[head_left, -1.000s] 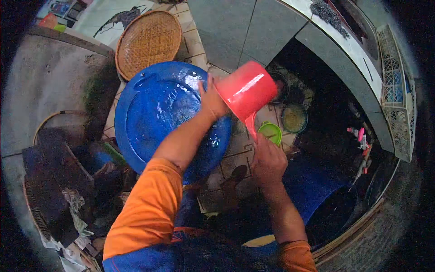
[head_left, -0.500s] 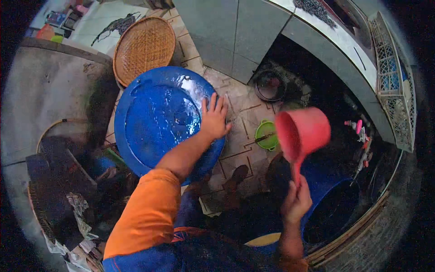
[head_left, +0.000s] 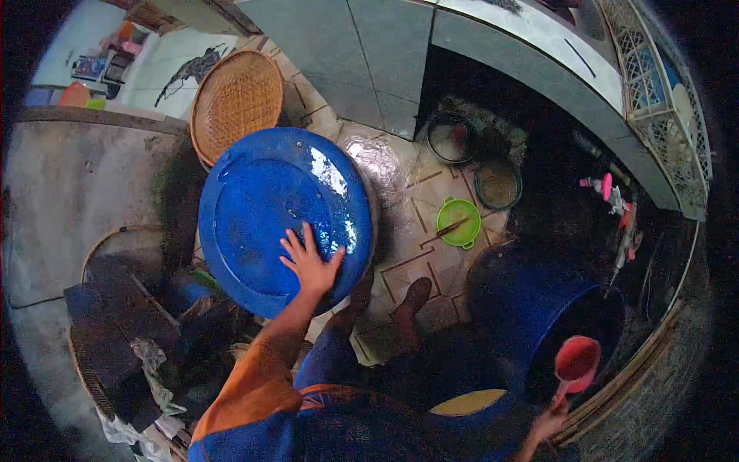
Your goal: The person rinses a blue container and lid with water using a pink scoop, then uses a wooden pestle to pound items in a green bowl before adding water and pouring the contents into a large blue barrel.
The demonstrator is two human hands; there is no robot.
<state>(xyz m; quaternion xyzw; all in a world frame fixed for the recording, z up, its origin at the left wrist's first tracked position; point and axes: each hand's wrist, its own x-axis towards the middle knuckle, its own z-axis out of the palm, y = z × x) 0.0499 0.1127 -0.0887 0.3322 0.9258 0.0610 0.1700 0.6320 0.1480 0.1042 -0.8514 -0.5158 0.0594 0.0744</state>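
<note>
A big round blue lid or barrel end [head_left: 254, 212], wet and shining, stands in front of me to the left. On its lower right part lies my left hand [head_left: 312, 266], fingers spread and holding nothing. My right hand [head_left: 551, 420], at the lower right, is closed round the handle of a red dipper [head_left: 577, 359]. The dipper is over the mouth of a dark blue barrel [head_left: 539, 327]; whether it holds water I cannot tell.
Behind the blue disc leans a round woven tray [head_left: 235, 100]. A green basin [head_left: 459, 223] with a stick-like thing sits on the wet tiles [head_left: 385, 165], near two dark bowls [head_left: 497, 183]. A pink-handled tap [head_left: 606, 186] is on the right. Dark clutter [head_left: 115, 331] lies at left.
My right hand has carried the dipper down and right, from above the floor to the barrel mouth. On the blue disc, my left hand has slid from its right rim toward the lower middle.
</note>
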